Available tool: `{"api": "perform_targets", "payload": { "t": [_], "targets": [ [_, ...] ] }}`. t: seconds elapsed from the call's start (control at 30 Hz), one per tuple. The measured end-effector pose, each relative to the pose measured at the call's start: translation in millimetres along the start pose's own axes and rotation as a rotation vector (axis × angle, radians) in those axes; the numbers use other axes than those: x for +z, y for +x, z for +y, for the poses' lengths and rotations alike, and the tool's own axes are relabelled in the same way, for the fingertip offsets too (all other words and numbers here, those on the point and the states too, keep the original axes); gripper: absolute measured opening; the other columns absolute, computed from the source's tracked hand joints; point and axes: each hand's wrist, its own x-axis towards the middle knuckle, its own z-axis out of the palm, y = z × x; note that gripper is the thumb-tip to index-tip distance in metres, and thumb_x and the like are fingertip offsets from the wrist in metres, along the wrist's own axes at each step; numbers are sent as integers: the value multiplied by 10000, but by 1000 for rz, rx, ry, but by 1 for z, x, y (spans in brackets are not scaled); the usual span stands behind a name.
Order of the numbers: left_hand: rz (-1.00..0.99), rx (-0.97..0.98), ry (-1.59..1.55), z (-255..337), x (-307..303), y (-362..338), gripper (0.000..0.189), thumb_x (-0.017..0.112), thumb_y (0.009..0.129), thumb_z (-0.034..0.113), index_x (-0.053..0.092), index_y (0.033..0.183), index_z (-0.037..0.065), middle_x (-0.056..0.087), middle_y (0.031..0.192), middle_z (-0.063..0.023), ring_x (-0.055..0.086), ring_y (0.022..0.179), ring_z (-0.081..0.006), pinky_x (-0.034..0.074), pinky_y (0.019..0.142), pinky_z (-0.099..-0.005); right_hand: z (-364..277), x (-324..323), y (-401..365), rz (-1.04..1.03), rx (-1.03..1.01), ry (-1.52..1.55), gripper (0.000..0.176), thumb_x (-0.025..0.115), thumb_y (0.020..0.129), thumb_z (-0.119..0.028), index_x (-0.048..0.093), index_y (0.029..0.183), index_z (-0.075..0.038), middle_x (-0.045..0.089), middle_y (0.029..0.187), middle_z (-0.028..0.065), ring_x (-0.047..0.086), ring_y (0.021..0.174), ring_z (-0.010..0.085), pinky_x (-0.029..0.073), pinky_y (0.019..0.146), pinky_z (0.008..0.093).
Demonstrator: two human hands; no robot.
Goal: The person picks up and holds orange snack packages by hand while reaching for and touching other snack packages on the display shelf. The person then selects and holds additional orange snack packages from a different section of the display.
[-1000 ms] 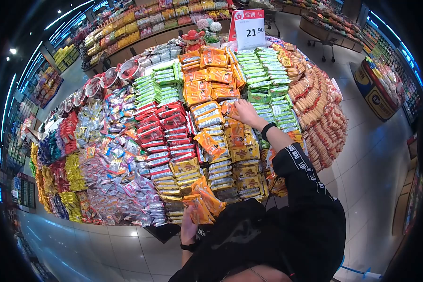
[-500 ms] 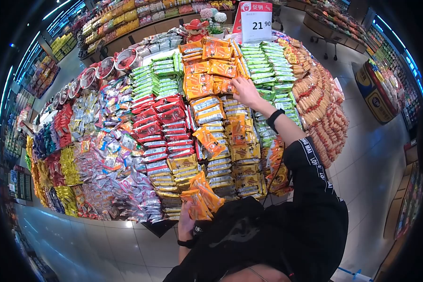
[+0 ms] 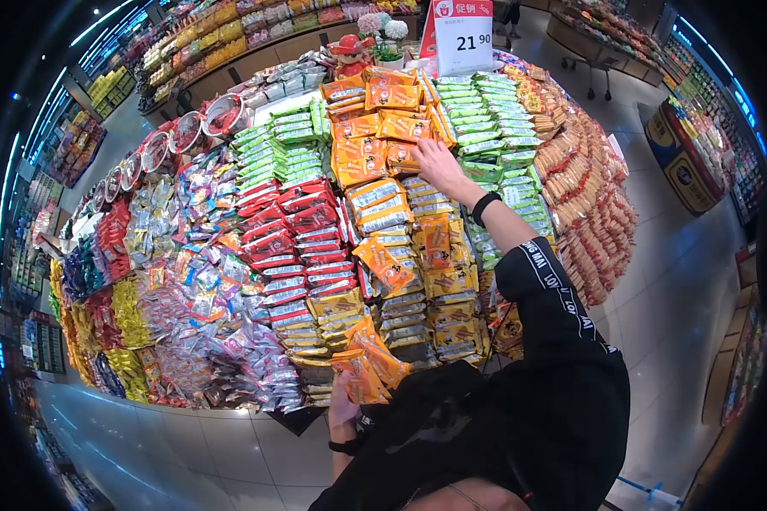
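Low at the front of the display, my left hand (image 3: 343,404) is closed around several orange snack packets (image 3: 371,358), which fan out above the fingers. My right hand (image 3: 441,165) reaches far across the pile, its fingers closed on the right end of an orange snack packet (image 3: 399,157). That packet lies at the lower edge of a stack of matching orange packets (image 3: 360,158). Between the two hands, yellow-orange packets stand in rows, and a loose orange packet (image 3: 383,264) rests at a slant on top of them.
Red packets (image 3: 305,204) and green packets (image 3: 496,115) flank the orange ones. Twisted-looking clear-wrapped snacks (image 3: 584,187) curve down the right side. Small wrapped sweets (image 3: 204,298) cover the left. A price sign (image 3: 463,38) and a flowerpot (image 3: 389,55) stand at the back.
Both hands stay on the same orange packets, with the right one shifted slightly left. The view has tilted a little.
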Motion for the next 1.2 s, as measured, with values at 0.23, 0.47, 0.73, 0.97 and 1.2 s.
{"api": "perform_targets", "payload": {
  "t": [0.23,0.47,0.73,0.97,1.2],
  "targets": [
    [31,-53,13,1,1,7,425,639,926,251,497,1276,55,613,1182,-52,622,1060,-179,521,927,-352,13,4,-9,44,49,-133,410,663,817,-149,509,1183,-48,512,1108,117,503,1056,263,408,894,379],
    [-57,-29,80,4,3,8,500,611,943,306,480,1347,42,607,1269,-84,599,1154,-237,484,1000,-406,-1,-6,-7,41,104,-53,406,664,860,-227,495,1160,-10,513,1079,160,513,1043,298,411,881,392],
    [-60,-25,49,-5,-19,7,519,606,947,312,457,1371,53,584,1306,-95,592,1165,-258,481,1005,-430,34,-5,25,206,368,401,492,707,857,-230,513,1273,-54,518,1204,186,528,1128,369,458,954,444],
    [-45,-8,35,-1,-18,9,541,617,939,327,451,1377,57,580,1312,-105,579,1188,-274,470,1020,-452,48,4,46,46,164,179,448,675,832,-162,539,1251,-76,548,1254,138,554,1132,335,477,949,428],
    [-33,-22,-25,4,-10,6,522,650,919,247,443,1360,59,584,1264,-80,603,1127,-218,510,968,-386,66,-2,31,34,75,238,396,633,841,-154,568,1222,-67,540,1267,183,559,1126,367,485,936,460]
  ]
}}
